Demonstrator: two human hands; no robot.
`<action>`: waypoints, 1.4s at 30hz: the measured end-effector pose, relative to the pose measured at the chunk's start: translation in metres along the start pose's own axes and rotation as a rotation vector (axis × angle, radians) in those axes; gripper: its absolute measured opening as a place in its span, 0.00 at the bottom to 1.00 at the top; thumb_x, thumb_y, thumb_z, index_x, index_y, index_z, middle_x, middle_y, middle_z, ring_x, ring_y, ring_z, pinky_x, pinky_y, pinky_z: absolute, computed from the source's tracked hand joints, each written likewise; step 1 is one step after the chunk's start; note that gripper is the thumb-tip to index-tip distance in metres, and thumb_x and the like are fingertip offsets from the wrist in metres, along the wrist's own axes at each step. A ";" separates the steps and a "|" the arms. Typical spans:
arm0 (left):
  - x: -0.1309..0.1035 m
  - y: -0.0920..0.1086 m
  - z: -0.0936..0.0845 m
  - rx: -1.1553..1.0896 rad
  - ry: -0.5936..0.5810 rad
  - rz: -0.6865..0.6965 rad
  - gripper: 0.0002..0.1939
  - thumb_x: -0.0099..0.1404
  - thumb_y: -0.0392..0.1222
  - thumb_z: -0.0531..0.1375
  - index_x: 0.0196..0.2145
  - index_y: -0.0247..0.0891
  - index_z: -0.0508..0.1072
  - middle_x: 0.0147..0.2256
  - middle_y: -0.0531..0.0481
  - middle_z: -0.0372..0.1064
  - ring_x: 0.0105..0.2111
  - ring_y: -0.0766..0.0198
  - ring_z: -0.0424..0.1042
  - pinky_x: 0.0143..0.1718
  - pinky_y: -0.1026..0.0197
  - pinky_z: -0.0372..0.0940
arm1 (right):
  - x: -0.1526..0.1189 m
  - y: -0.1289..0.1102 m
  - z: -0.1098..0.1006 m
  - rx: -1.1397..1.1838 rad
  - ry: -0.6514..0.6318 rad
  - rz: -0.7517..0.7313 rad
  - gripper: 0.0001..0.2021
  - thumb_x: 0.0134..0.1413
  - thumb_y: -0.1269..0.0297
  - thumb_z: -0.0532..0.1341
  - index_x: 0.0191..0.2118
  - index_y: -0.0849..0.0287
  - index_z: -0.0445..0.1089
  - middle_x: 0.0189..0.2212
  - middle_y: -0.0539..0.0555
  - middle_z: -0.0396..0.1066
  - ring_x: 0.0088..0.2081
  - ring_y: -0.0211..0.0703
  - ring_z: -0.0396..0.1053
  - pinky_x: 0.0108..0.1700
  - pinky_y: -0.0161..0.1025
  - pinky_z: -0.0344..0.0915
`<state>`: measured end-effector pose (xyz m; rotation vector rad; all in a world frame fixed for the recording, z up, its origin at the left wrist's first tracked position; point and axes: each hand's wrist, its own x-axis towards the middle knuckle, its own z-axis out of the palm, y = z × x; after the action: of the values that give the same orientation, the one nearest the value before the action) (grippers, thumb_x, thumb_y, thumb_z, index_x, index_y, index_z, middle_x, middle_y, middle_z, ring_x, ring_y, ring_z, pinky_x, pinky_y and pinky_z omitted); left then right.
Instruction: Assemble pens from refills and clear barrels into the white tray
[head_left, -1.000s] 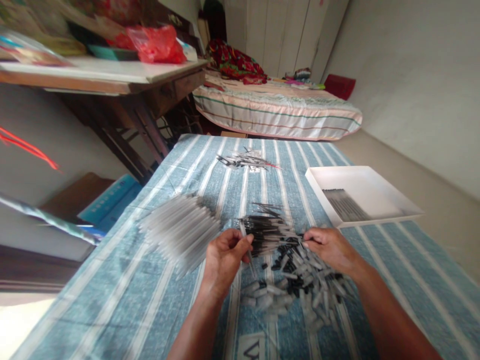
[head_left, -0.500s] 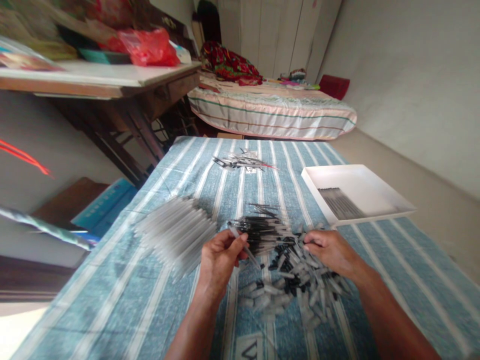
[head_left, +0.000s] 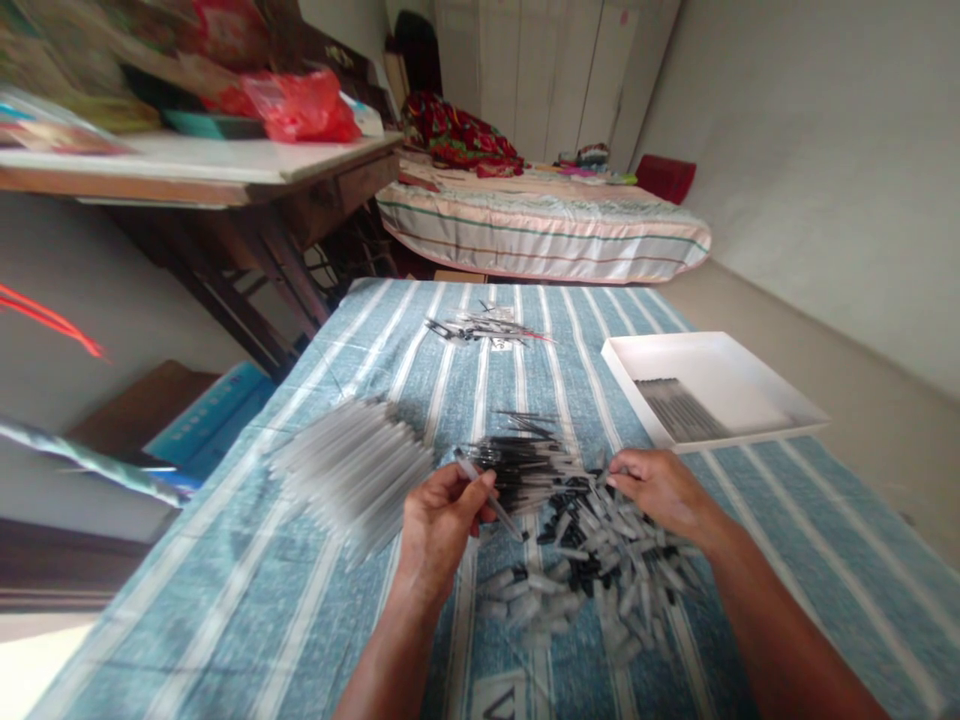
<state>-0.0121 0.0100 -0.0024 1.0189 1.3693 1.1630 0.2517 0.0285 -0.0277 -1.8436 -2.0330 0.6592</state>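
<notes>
My left hand (head_left: 442,515) pinches a clear pen barrel (head_left: 506,518) that slants down to the right over the striped cloth. At the right edge of a pile of clear and black pen caps (head_left: 622,550), my right hand (head_left: 656,485) has thumb and forefinger together; what lies between them is too small to name. Between the hands is a heap of thin dark refills (head_left: 517,460). Left of my left hand lies a stack of clear barrels (head_left: 352,470).
A white box (head_left: 739,380) with a row of pens inside stands at the right. More thin pieces (head_left: 484,325) lie at the far end of the cloth. Beyond are a bed (head_left: 540,225) and, at left, a desk (head_left: 300,160) with a red bag.
My left hand keeps the barrel in nearly the same place. My right hand has shifted very slightly, its fingers still at the edge of the caps.
</notes>
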 end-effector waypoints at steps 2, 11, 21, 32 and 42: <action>0.000 -0.001 0.000 0.007 0.004 0.003 0.09 0.53 0.43 0.63 0.23 0.34 0.71 0.15 0.54 0.66 0.16 0.71 0.62 0.16 0.71 0.55 | 0.003 0.001 0.000 -0.007 -0.002 -0.002 0.10 0.50 0.59 0.55 0.29 0.58 0.71 0.18 0.48 0.65 0.22 0.38 0.60 0.26 0.33 0.51; 0.002 -0.004 0.000 0.006 0.005 -0.018 0.09 0.52 0.43 0.63 0.22 0.34 0.71 0.15 0.54 0.66 0.16 0.71 0.63 0.16 0.70 0.55 | 0.019 0.001 -0.004 -0.152 0.000 -0.048 0.09 0.50 0.63 0.56 0.29 0.57 0.73 0.21 0.49 0.70 0.24 0.39 0.65 0.28 0.33 0.54; -0.001 0.000 0.001 -0.015 0.009 -0.008 0.09 0.52 0.43 0.63 0.22 0.34 0.71 0.16 0.54 0.66 0.16 0.71 0.63 0.16 0.70 0.55 | 0.033 0.006 -0.010 -0.248 -0.021 -0.069 0.07 0.49 0.66 0.58 0.29 0.55 0.75 0.24 0.51 0.74 0.29 0.42 0.69 0.30 0.33 0.54; 0.000 0.000 0.001 0.001 0.010 -0.006 0.09 0.53 0.42 0.63 0.22 0.35 0.71 0.16 0.55 0.66 0.16 0.71 0.62 0.17 0.70 0.55 | 0.023 0.017 -0.015 -0.218 0.001 -0.045 0.08 0.49 0.62 0.58 0.28 0.56 0.74 0.21 0.50 0.71 0.25 0.39 0.66 0.28 0.33 0.53; -0.001 0.003 0.002 -0.017 -0.028 0.028 0.08 0.52 0.43 0.63 0.22 0.35 0.72 0.16 0.54 0.67 0.16 0.70 0.63 0.17 0.69 0.56 | -0.003 0.023 -0.009 0.058 0.114 -0.025 0.14 0.51 0.56 0.54 0.28 0.58 0.73 0.20 0.50 0.70 0.23 0.40 0.65 0.25 0.33 0.56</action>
<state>-0.0098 0.0094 0.0007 1.0414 1.3250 1.1743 0.2765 0.0283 -0.0321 -1.7781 -1.9407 0.5863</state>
